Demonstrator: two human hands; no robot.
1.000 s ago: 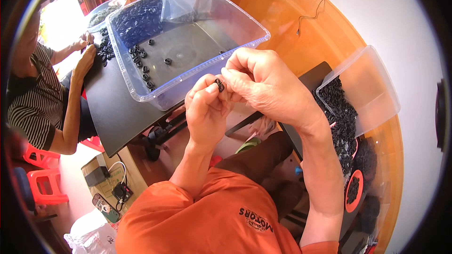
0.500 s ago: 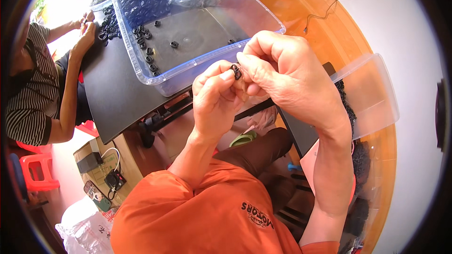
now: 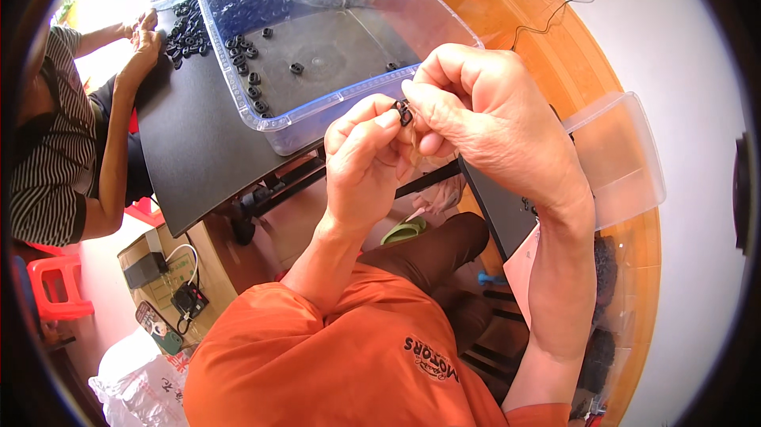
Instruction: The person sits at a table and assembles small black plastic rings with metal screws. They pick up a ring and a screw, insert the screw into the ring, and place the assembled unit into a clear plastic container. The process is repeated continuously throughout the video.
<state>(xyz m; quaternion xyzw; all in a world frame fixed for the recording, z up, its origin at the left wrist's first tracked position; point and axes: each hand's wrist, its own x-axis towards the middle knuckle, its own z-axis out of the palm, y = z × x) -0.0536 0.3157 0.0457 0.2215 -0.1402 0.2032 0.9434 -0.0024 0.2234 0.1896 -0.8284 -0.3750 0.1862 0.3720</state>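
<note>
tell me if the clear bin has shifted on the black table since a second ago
Cannot tell: the clear bin keeps its place on the black table; its apparent shift in the picture matches head-camera motion.

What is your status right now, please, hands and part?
Left hand and right hand both pinching one small black part. Held above clear bin edge. Nothing in the way.

Hands (image 3: 428, 138) (both) nearer clear bin (image 3: 333, 47)

Red plastic stool (image 3: 54, 288), cardboard box (image 3: 158, 268), white bag (image 3: 139, 383).
</note>
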